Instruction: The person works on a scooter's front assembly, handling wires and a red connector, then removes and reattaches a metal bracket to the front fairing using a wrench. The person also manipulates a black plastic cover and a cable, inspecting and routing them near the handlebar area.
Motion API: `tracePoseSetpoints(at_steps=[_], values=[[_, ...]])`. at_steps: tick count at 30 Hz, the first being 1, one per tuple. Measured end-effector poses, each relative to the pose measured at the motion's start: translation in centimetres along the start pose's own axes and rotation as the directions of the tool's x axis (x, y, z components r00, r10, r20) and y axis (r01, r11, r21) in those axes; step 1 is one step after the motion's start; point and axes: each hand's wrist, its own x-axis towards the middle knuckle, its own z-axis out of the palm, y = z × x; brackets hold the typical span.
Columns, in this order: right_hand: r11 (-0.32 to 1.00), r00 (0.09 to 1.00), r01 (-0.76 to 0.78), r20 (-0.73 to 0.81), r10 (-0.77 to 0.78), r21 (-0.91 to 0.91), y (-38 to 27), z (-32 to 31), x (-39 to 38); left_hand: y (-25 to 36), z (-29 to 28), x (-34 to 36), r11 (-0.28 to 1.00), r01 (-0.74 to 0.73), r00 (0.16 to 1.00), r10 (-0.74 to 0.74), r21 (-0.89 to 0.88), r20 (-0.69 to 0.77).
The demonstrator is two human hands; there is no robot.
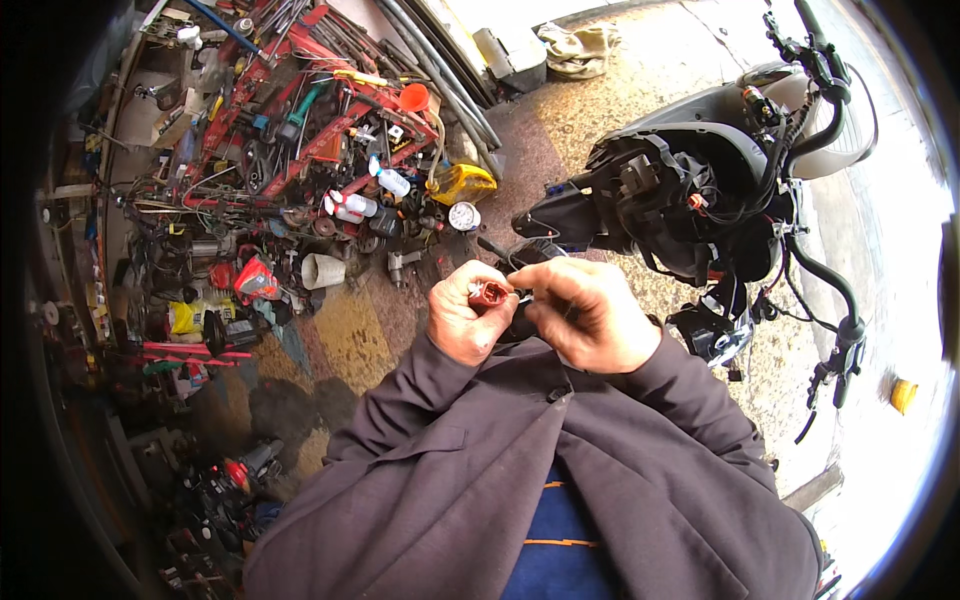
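Observation:
My left hand (462, 325) is closed round a small reddish-brown hollow part (489, 293), its open end turned up toward me. I cannot make out its exact kind. Close beside it, my right hand (592, 318) is curled, thumb and forefinger pinched together near the rim of the part. Whatever lies between those right fingertips is too small and dark to name. Both hands are held up in front of my jacket. Beyond them to the right stands a partly stripped motorcycle or scooter (690, 180), with dark inner panels and wiring exposed.
Tools and parts crowd a red metal rack (330, 60) on the left. Around it are an orange funnel (413, 98), a yellow jug (463, 184), spray bottles (389, 180), a white cup (323, 271) and a drill (402, 266). Handlebars (838, 290) reach out at right.

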Motion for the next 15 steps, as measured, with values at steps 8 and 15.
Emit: tracePoseSetpoints(at_steps=[8,15], values=[[0.991,0.980,-0.096,0.168,0.110,-0.091,-0.5,1.5,0.1,-0.6,-0.1,0.5,0.999,-0.045,0.998,0.045,0.009,-0.034],[1.000,0.990,0.018,0.144,-0.014,-0.026,-0.2,1.0,1.0,-0.8,-0.6,0.3,0.995,-0.094,0.996,0.093,0.029,0.007]])
